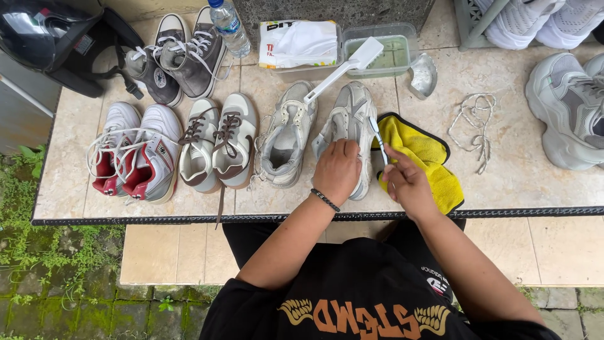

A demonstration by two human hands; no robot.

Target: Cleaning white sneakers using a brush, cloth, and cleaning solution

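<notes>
Both hands work at the front edge of the tiled counter (516,182): the left hand (338,170) lies closed over the heel of a pale grey sneaker (350,119), pinning it down, while the right hand (408,182) grips a small slim brush (378,138) whose light handle rises from the fingers and whose tip meets the shoe's right side. A dark beaded bracelet (325,199) circles the left wrist. Just right of the held shoe, partly under the right hand, lies a yellow cloth with a black border (428,154). The shoe's mate (286,135) sits touching it on the left, its laces out. Farther left stand a cream pair with brown laces (217,141), then a white pair with red lining (135,151); behind these is a grey high-top pair (179,56). Along the back of the counter are a plastic water bottle (229,25), a white pack of tissues (299,43) and a clear tub of greenish liquid (390,53), with a long white brush (343,68) propped on its rim and reaching toward the two grey shoes. Loose white laces (475,126) lie well apart on the right, near a bulky grey shoe (566,107). A black helmet (38,31) rests at the far left.
</notes>
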